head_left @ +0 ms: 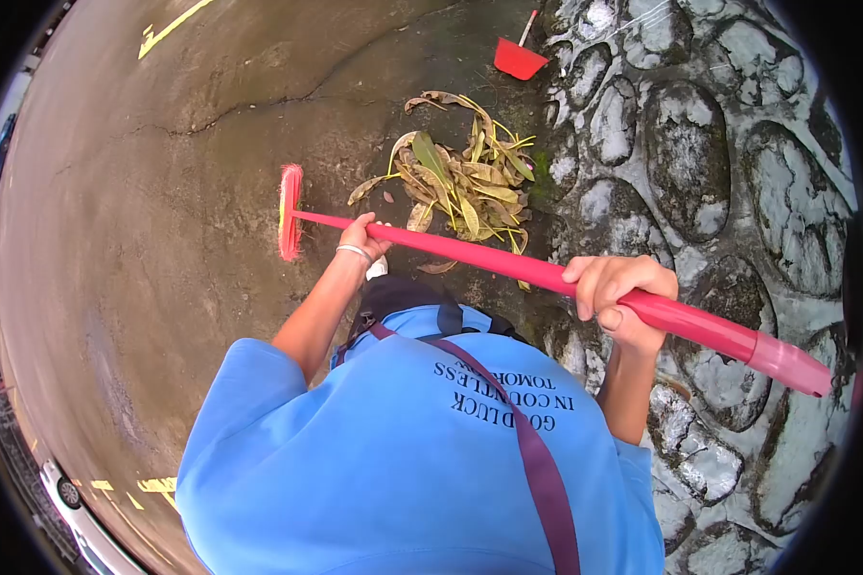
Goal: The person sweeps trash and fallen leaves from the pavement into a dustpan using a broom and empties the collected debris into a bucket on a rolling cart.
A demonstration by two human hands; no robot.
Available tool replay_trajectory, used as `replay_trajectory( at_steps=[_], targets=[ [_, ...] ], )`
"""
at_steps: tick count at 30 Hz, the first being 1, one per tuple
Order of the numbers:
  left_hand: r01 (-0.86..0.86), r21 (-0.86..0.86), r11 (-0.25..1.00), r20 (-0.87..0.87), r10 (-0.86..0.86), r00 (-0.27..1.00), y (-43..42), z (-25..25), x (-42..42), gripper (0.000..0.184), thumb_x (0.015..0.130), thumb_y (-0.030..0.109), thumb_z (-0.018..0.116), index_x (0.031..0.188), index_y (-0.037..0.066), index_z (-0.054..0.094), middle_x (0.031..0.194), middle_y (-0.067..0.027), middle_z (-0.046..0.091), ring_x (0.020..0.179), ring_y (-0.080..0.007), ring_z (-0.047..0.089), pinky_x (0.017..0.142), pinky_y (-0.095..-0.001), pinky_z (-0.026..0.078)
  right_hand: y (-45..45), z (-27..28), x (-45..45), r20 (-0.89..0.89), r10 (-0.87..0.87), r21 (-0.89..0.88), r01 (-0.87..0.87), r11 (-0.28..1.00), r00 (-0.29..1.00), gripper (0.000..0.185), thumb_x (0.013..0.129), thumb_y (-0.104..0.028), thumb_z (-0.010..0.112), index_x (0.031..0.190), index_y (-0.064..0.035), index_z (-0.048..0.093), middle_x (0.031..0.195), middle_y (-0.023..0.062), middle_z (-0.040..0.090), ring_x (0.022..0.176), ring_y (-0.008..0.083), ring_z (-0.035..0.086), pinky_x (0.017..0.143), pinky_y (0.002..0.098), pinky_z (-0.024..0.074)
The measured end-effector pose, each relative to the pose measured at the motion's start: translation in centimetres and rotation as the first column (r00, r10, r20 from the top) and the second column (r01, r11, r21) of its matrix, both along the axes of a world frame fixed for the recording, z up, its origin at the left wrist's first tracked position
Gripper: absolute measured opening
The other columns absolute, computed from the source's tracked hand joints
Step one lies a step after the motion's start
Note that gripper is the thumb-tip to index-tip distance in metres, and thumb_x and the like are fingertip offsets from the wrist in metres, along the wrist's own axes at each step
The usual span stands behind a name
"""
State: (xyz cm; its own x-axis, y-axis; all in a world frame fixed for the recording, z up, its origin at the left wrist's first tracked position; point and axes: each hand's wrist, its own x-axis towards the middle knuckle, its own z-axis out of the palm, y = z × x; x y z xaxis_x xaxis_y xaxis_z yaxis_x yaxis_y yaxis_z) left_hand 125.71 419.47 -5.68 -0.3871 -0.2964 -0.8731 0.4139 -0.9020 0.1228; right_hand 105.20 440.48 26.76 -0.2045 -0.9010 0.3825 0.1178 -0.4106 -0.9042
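Both hands hold a broom with a long pink-red handle (479, 262) slanting across in front of my body. My left hand (362, 236), with a white band on its wrist, is closed around the lower, thinner part of the handle. My right hand (625, 295) wraps the thicker upper part, near the pale pink end. The broom's red bristle head (290, 213) is over the wet ground at left, apart from the leaves. A heap of brown and yellow leaves (460, 182) lies on the ground beyond the handle, against the stone-patterned surface.
A red dustpan (521, 59) with a light handle stands beyond the leaves. Stone-patterned wall or paving (686, 144) borders the right side. Dark, cracked concrete (182, 144) stretches left, with yellow painted lines (173, 27). A white car (81, 513) is at the lower left.
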Motion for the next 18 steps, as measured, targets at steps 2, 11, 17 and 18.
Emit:
replay_trajectory(
  at_steps=[2, 11, 17, 18],
  targets=[
    [0.0, 0.042, 0.999, 0.14, -0.006, 0.99, -4.3, -2.8, 2.8, 0.011, 0.081, 0.013, 0.045, 0.083, 0.003, 0.04, 0.067, -0.0079, 0.047, 0.06, -0.0227, 0.053, 0.058, -0.0397, 0.051, -5.1, -3.4, 2.4, -0.027, 0.04, 0.054, -0.038, 0.998, 0.999, 0.009, 0.068, 0.002, 0.06, 0.074, 0.0008, 0.053, 0.061, 0.0087, 0.053, 0.055, 0.0191, 0.053, 0.07, 0.0386, 0.0443],
    [0.328, 0.11, 0.938, -0.156, -0.309, 0.938, -6.5, -1.5, -8.5, 0.01, 0.082, 0.013, 0.041, 0.085, 0.004, 0.04, 0.075, -0.0092, 0.052, 0.065, -0.025, 0.057, 0.063, -0.0462, 0.05, -13.3, 4.5, 3.5, -0.22, -0.264, 0.17, 0.304, 0.937, 0.939, 0.009, 0.068, -0.004, 0.058, 0.07, -0.0007, 0.05, 0.054, 0.0042, 0.05, 0.047, 0.0148, 0.048, 0.063, 0.0358, 0.0438],
    [0.388, 0.114, 0.915, -0.4, -0.315, 0.861, -5.5, 1.2, -16.0, 0.008, 0.081, 0.011, 0.045, 0.08, 0.005, 0.04, 0.064, -0.006, 0.048, 0.057, -0.0226, 0.055, 0.059, -0.045, 0.052, -16.3, 9.0, 6.1, -0.421, -0.406, 0.04, 0.464, 0.885, 0.811, 0.015, 0.066, -0.011, 0.062, 0.062, -0.0036, 0.05, 0.045, 0.0014, 0.046, 0.039, 0.0134, 0.045, 0.05, 0.0317, 0.0444],
    [0.412, 0.131, 0.902, -0.439, -0.32, 0.84, -5.9, 1.8, -16.1, 0.008, 0.081, 0.011, 0.046, 0.081, 0.005, 0.04, 0.065, -0.0065, 0.048, 0.057, -0.0226, 0.055, 0.059, -0.0455, 0.052, -16.2, 9.5, 6.3, -0.436, -0.44, 0.017, 0.495, 0.868, 0.785, 0.018, 0.066, -0.013, 0.064, 0.061, -0.0039, 0.049, 0.043, 0.0015, 0.046, 0.036, 0.0135, 0.045, 0.046, 0.0302, 0.0447]
  ],
)
